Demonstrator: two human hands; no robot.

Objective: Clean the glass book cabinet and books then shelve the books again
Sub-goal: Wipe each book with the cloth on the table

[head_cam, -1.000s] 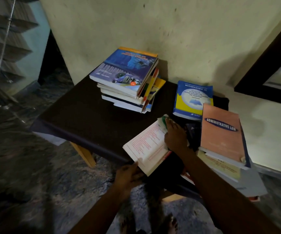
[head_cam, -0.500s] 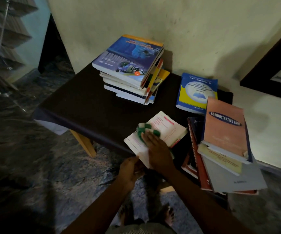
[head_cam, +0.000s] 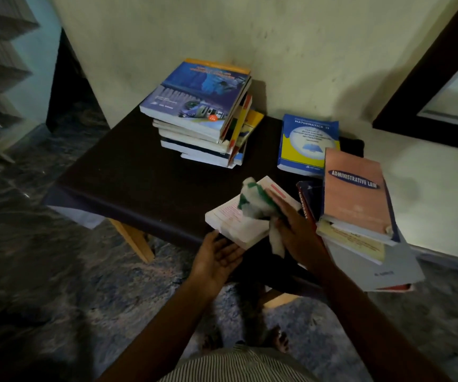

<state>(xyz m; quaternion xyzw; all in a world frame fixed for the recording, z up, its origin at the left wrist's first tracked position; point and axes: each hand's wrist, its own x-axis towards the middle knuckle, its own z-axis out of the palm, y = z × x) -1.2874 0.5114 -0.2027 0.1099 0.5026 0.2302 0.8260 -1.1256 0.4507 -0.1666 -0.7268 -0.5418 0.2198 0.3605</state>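
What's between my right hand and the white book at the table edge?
A green-and-white cloth, which the right hand holds bunched against the white book; the head view shows it.

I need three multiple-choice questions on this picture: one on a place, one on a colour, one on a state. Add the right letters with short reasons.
1. Where does the Mathematics book lie?
A. on a chair
B. on the table
C. inside a cabinet

2. What colours has the cloth?
A. red and black
B. plain yellow
C. white and green

3. What does the right hand do?
A. grips the cloth on the white book
B. hangs idle
C. lifts a cup

Answers: B, it lies flat on the dark top; C, green patches on white fabric; A, its fingers curl round the cloth.
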